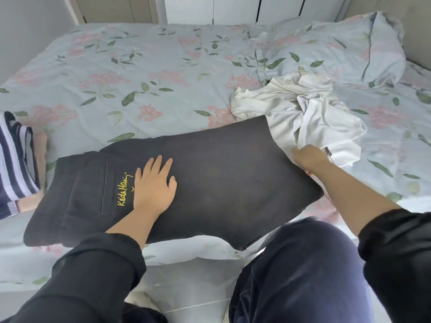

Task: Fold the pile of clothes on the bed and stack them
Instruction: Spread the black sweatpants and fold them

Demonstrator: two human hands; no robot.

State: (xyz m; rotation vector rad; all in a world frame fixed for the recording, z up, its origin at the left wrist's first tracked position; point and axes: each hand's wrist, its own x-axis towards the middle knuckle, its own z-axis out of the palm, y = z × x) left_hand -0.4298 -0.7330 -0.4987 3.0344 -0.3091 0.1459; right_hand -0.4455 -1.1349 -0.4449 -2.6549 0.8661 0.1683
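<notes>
Head view: black trousers (221, 178) lie lengthwise along the near edge of the bed (116, 73), apparently doubled leg on leg. The person's left hand (154, 186) rests flat beside the yellow lettering, fingers straight and slightly spread, holding nothing; it likely pins the cloth so the coming fold lands square. The right hand (307, 158) grips the trousers' leg end, fingers curled round the edge just beside the crumpled white clothes (303, 108), probably ready to carry that end toward the waist. A folded striped garment (16, 157) sits at the bed's left margin, well apart, seemingly the start of the stack. A pillow (349, 47) lies far right.
</notes>
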